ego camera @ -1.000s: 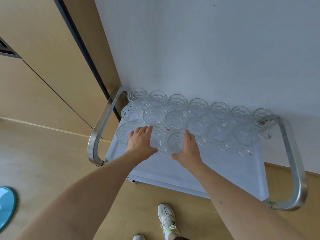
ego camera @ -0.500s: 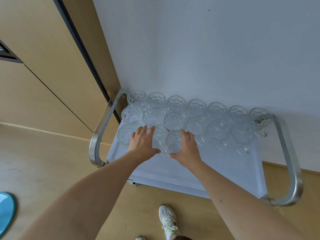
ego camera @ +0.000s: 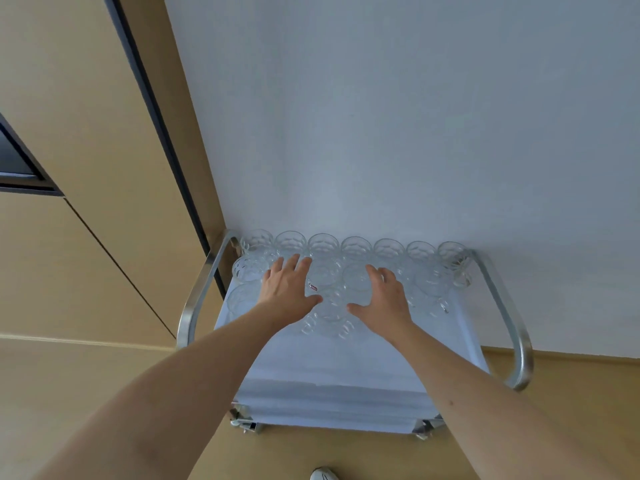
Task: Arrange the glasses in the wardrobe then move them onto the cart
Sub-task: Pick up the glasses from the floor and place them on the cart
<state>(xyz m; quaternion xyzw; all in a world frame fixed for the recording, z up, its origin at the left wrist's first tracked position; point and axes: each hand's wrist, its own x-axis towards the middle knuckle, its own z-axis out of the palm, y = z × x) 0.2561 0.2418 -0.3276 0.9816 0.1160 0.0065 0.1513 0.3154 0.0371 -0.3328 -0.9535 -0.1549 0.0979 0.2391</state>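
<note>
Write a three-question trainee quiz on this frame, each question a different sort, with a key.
1. True or false: the left hand grips a glass by its handle.
2. Multiple choice: the glasses stand on the cart (a) along its near edge, (b) toward the wall side, (c) on the floor beside it.
3. Fill in: the right hand hovers or rests over the glasses with its fingers ____.

Key
1. False: its fingers are spread flat over the glasses.
2. b
3. Spread, holding nothing.
</note>
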